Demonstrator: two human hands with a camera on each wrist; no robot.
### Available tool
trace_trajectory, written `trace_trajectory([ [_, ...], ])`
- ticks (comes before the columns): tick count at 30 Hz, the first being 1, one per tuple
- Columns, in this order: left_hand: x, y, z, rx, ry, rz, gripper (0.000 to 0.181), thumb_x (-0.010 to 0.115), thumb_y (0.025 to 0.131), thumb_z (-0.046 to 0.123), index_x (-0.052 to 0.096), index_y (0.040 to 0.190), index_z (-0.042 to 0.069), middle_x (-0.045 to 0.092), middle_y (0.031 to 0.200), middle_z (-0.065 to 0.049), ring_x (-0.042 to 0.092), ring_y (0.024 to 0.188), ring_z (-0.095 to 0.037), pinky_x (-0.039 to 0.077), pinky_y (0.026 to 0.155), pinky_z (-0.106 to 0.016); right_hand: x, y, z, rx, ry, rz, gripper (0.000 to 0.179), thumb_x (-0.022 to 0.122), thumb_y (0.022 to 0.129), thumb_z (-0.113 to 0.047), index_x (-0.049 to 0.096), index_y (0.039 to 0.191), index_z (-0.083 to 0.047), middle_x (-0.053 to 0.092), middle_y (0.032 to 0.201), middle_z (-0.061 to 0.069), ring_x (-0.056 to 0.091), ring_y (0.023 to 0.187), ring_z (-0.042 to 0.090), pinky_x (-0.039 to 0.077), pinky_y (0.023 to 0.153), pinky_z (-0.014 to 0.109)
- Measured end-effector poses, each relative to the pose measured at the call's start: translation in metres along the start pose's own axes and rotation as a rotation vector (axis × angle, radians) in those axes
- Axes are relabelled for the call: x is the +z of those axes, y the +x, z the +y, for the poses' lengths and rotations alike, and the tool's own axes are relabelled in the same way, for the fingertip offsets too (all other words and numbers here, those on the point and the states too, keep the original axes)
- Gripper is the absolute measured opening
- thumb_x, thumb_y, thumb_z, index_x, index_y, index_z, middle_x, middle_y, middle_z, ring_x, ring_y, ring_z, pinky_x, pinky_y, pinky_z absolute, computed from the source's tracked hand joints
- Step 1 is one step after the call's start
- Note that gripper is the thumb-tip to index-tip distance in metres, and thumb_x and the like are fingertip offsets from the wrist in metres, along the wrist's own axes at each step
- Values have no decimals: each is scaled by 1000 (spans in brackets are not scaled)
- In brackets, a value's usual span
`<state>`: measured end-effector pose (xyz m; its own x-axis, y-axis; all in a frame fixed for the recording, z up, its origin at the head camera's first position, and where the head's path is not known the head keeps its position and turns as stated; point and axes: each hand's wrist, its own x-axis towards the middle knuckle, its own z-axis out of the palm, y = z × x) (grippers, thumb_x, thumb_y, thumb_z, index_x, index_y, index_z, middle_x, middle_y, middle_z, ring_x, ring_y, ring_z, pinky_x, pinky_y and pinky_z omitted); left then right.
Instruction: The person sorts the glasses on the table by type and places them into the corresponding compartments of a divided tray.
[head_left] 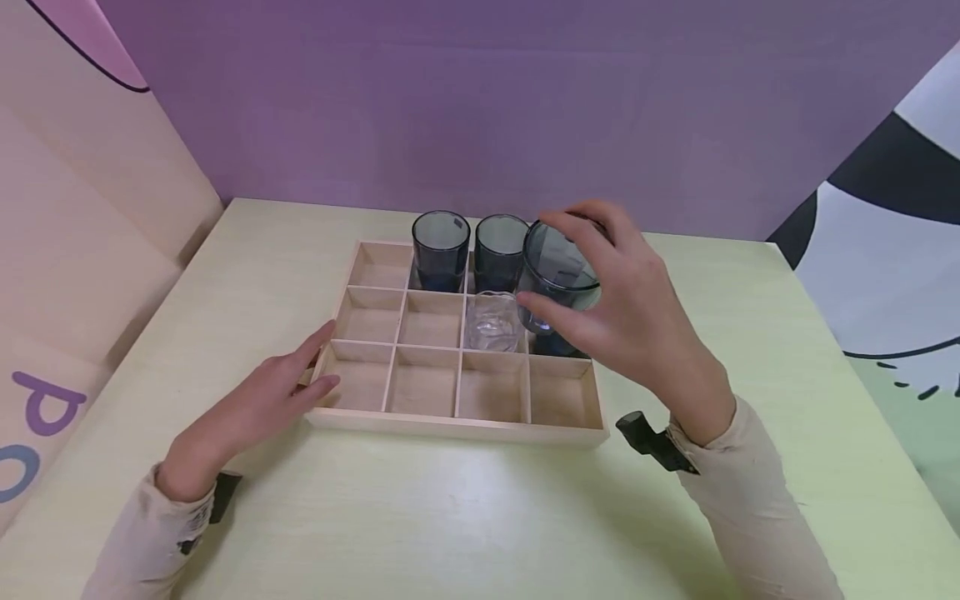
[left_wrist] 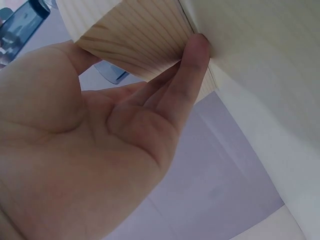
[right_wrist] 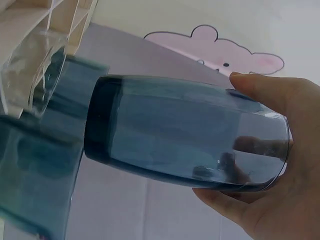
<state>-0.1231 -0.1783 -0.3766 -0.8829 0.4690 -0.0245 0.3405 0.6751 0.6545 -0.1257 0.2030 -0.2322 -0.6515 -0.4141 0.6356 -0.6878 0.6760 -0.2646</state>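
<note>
My right hand (head_left: 622, 308) grips a blue-grey glass tumbler (right_wrist: 175, 135) near its rim, thumb on one side and fingers on the other. In the head view the tumbler is tilted over the right side of a wooden compartment box (head_left: 457, 427). Below it, the dark base of another tumbler (head_left: 558, 345) shows in a right-hand compartment. My left hand (head_left: 262, 404) holds the box's left wall, its thumb over the rim and fingers against the outer side (left_wrist: 135, 35). A small clear glass (head_left: 492, 323) sits in a middle-row compartment, left of the held tumbler.
Two more blue-grey tumblers, a left one (head_left: 441, 250) and a right one (head_left: 501, 252), stand upright in the back row of the box. The pale table (head_left: 420, 517) ends at a purple wall (head_left: 487, 125) behind.
</note>
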Motion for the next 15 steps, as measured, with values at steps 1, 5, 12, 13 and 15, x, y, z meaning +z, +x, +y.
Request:
trace_trajectory([
  [1,0,0,0,-4,4,-1,74,49,105,35,7,161,12,35,156,-22,46,135,-38,39,105,-54,3,1,-1,-9,9,-2,67,87,76,-20,59,136,-9,51,131,15,53,116,25,44,84,38],
  [5,1,1,1,0,15,2,74,49,105,34,8,161,10,45,149,-23,48,133,-38,40,105,-54,12,4,-3,-43,38,-24,68,86,77,-22,57,137,-8,50,132,15,54,114,24,44,82,36],
  [12,0,0,4,15,10,11,73,49,105,34,9,161,9,54,139,-25,51,131,-38,41,103,-55,26,7,-5,-61,73,-71,70,85,79,-27,56,139,-8,50,132,15,56,111,25,46,86,38],
  [13,0,0,4,14,8,10,73,49,105,34,9,161,9,55,139,-25,51,130,-38,41,103,-55,28,7,-5,-62,77,-75,69,85,79,-28,56,138,-7,50,132,15,56,111,25,47,86,38],
  [15,1,0,4,13,7,9,73,49,105,33,9,161,9,57,137,-24,52,130,-37,41,103,-55,31,8,-6,-65,81,-83,69,85,79,-28,56,138,-6,50,132,15,56,111,25,47,86,38],
])
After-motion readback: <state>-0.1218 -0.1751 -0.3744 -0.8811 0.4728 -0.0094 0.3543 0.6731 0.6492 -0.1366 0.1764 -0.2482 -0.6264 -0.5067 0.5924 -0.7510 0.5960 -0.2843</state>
